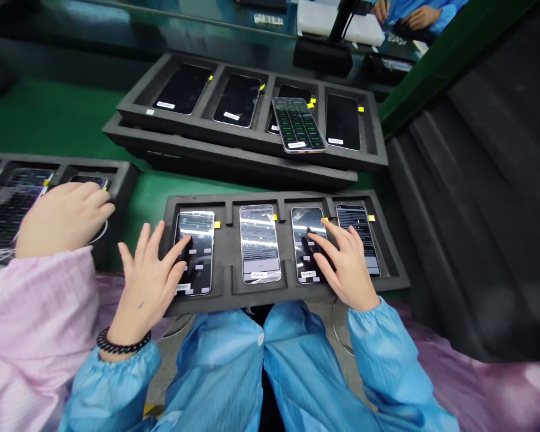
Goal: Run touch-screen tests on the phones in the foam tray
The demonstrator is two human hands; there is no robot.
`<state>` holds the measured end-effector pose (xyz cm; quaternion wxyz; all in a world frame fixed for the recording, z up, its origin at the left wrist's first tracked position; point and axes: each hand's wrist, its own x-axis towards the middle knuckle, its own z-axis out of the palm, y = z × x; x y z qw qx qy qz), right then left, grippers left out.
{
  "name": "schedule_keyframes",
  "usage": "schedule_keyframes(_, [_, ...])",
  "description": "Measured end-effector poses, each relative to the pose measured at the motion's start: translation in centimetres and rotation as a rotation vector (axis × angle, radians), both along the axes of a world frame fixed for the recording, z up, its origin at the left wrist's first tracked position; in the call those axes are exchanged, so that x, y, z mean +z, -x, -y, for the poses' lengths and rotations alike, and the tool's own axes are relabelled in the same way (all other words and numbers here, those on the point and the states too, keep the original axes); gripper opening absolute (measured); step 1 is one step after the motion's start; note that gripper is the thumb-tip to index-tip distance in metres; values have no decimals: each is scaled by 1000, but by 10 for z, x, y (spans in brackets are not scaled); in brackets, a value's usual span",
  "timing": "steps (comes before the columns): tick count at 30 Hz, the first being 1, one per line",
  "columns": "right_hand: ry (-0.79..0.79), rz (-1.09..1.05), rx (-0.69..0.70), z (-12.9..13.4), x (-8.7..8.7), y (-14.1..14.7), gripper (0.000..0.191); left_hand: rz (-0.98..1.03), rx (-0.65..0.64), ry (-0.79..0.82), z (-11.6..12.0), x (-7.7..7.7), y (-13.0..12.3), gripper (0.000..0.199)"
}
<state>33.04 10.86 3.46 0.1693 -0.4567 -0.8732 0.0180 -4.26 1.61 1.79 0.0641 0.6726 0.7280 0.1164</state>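
Note:
A dark foam tray [227, 288] lies in front of me with several phones in its slots. My left hand [146, 279] rests on the tray's left end, fingers spread, its fingertips on the leftmost phone [197, 240]. My right hand [348, 261] lies over the third phone [302, 223], fingers touching its screen, beside the rightmost phone [357, 219] with a lit screen. The second phone [260, 243] lies untouched between my hands. Neither hand grips anything.
Two stacked foam trays [252, 141] stand farther back on the green surface, holding dark phones, with one lit phone [297, 124] lying across the rim. A co-worker's hand [63, 216] in a pink sleeve rests on another tray [121, 174] at left. Another person's hands [409, 15] show at top right.

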Motion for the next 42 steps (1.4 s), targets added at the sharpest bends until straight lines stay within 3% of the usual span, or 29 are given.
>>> schedule_keyframes(4, [10, -41, -20, 8, -3, -8, 33, 21, 32, -42, 0, 1, -1, 53])
schedule_keyframes(9, [21, -42, -26, 12, -4, -12, 32, -1, -85, 7, -7, -2, -8, 52])
schedule_keyframes(12, [29, -22, -1, 14, -1, -9, 32, 35, -91, -18, -8, -1, -9, 51])
schedule_keyframes(21, [147, 111, 19, 13, 2, 7, 43, 125, -30, -201, 19, 7, -3, 55])
schedule_keyframes(30, [93, 53, -100, 16, 3, -21, 37, 174, 23, -211, 34, 11, -7, 57])
schedule_keyframes(35, [69, 5, -14, 26, 1, -30, 30, 187, 23, -233, 34, 14, -11, 58])
schedule_keyframes(42, [125, 12, 53, 28, 1, -15, 32, 201, 19, -236, 34, 14, -12, 58])
